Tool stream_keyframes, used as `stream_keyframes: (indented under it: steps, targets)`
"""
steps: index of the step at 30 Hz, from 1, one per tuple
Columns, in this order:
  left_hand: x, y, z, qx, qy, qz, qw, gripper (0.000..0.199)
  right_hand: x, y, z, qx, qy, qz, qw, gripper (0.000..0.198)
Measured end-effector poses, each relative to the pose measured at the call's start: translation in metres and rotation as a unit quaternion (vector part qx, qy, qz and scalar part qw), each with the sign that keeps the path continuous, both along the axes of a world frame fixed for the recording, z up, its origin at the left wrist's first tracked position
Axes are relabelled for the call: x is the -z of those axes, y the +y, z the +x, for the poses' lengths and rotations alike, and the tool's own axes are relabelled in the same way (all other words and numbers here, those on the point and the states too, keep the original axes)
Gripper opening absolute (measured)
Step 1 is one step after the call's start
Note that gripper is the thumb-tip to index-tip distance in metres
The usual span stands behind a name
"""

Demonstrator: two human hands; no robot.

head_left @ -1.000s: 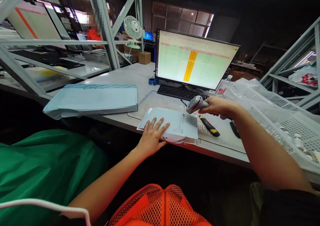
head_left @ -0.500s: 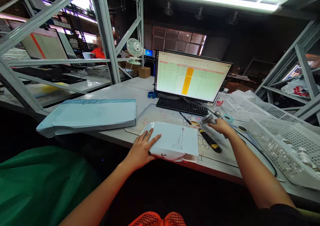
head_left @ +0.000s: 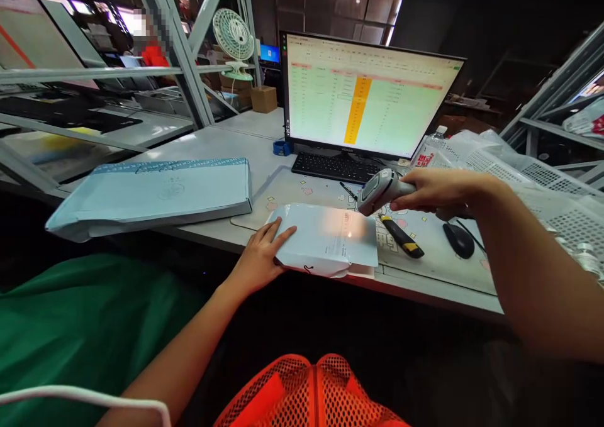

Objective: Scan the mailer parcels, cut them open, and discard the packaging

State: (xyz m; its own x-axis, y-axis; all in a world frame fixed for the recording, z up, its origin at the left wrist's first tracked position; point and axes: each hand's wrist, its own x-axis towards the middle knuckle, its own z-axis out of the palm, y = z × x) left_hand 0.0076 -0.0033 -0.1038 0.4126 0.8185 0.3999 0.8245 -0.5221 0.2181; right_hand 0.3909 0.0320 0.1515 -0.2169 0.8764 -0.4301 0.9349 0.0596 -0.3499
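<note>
Under the spread fingers of my left hand (head_left: 262,251) lies a white package (head_left: 314,235) at the front edge of the desk. My fingers rest flat on its left end. My right hand (head_left: 425,191) grips a grey handheld barcode scanner (head_left: 380,191) above the package's right side. The scanner's head points down and left, and an orange-red glow falls on the printed label (head_left: 346,229). Close by on the desk mat are a black-and-yellow utility knife (head_left: 402,237) and a black pen (head_left: 348,191), partly hidden by the scanner.
A monitor (head_left: 363,100) with a spreadsheet stands behind a black keyboard (head_left: 330,166). To the left lies a large flat white carton (head_left: 160,191). A black mouse (head_left: 458,239) and white plastic baskets (head_left: 533,169) are at right. Metal frame posts (head_left: 174,56) rise at left.
My right hand has brought the scanner up and left over the package, and its light now shows on the label. The mouse has come into view. My left hand stays on the package.
</note>
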Motion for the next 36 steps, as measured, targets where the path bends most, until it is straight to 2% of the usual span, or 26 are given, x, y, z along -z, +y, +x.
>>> stream_keyframes:
  steps: [4, 6, 8, 10, 14, 17, 19, 21, 23, 25, 27, 29, 33, 36]
  targets:
    - [-0.001, -0.002, 0.001, -0.002, -0.001, 0.002, 1.0, 0.088, 0.004, 0.008, -0.005, 0.028, -0.013, -0.039, 0.999, 0.049]
    - [0.0, -0.002, 0.002, -0.008, 0.005, 0.001, 1.0, 0.089, 0.01, 0.013, -0.004, 0.026, -0.019, -0.013, 0.999, 0.046]
    - [0.002, -0.003, 0.001, -0.012, 0.013, 0.005, 1.0, 0.088, 0.023, 0.02, 0.001, 0.026, -0.025, 0.041, 0.999, 0.043]
    - [0.006, -0.003, 0.0, -0.01, 0.017, 0.016, 1.0, 0.086, 0.044, 0.03, 0.01, 0.037, -0.038, 0.107, 0.993, 0.041]
    - [0.014, 0.0, -0.005, 0.008, 0.01, 0.031, 0.999, 0.08, 0.104, 0.05, 0.034, 0.088, -0.105, 0.211, 0.968, 0.036]
    - [0.018, 0.003, -0.009, 0.02, -0.015, 0.04, 0.999, 0.077, 0.146, 0.053, 0.049, 0.134, -0.125, 0.232, 0.955, 0.036]
    - [0.02, 0.004, -0.012, 0.028, -0.038, 0.051, 0.998, 0.074, 0.165, 0.049, 0.056, 0.144, -0.122, 0.237, 0.953, 0.041]
    - [0.022, 0.005, -0.014, 0.034, -0.064, 0.071, 0.995, 0.069, 0.174, 0.043, 0.057, 0.15, -0.125, 0.25, 0.948, 0.048]
    - [0.023, 0.006, -0.015, 0.044, -0.086, 0.097, 0.991, 0.065, 0.175, 0.037, 0.052, 0.156, -0.113, 0.282, 0.94, 0.051]
    - [0.023, 0.005, -0.015, 0.057, -0.103, 0.121, 0.986, 0.063, 0.168, 0.028, 0.04, 0.15, -0.034, 0.308, 0.939, 0.052]
    - [0.021, 0.001, -0.015, 0.077, -0.113, 0.147, 0.98, 0.062, 0.158, 0.017, 0.022, 0.105, 0.1, 0.287, 0.947, 0.054]
    - [0.017, -0.006, -0.014, 0.1, -0.121, 0.177, 0.972, 0.059, 0.146, 0.002, 0.001, 0.031, 0.2, 0.217, 0.955, 0.063]
    - [0.0, -0.028, -0.014, 0.153, -0.126, 0.22, 0.955, 0.044, 0.135, -0.03, -0.026, -0.091, 0.221, 0.029, 0.971, 0.095]
    - [-0.018, -0.048, -0.022, 0.176, -0.098, 0.227, 0.953, 0.04, 0.144, -0.046, -0.03, -0.13, 0.253, -0.094, 0.954, 0.102]
